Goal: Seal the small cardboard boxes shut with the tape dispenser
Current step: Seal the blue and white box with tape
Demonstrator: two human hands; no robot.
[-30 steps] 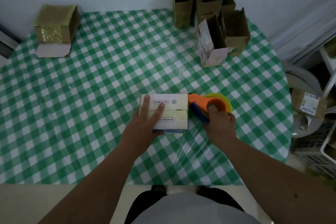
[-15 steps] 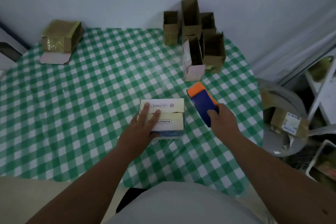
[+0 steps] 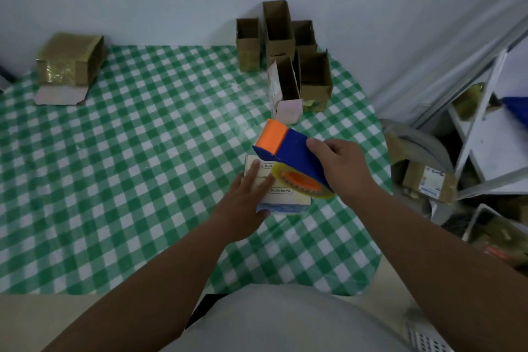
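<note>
A small white cardboard box [image 3: 285, 198] lies on the green checked table, its two top flaps closed with a seam between them. My left hand [image 3: 243, 203] rests flat on the box's left part, fingers straight across the flaps. My right hand [image 3: 343, 170] grips a blue and orange tape dispenser [image 3: 288, 151] with a yellowish tape roll, held in the air just above the box's right half. The dispenser hides part of the box top.
Several open brown boxes [image 3: 285, 46] stand at the table's back right. A taped brown box [image 3: 68, 63] sits at the back left. Right of the table are a white shelf frame [image 3: 485, 134] and cluttered boxes on the floor. The table edge [image 3: 380, 237] curves near my right arm.
My right hand has lifted the tape dispenser off the table and swung it left over the box. My left hand stays pressed on the box. The camera has shifted.
</note>
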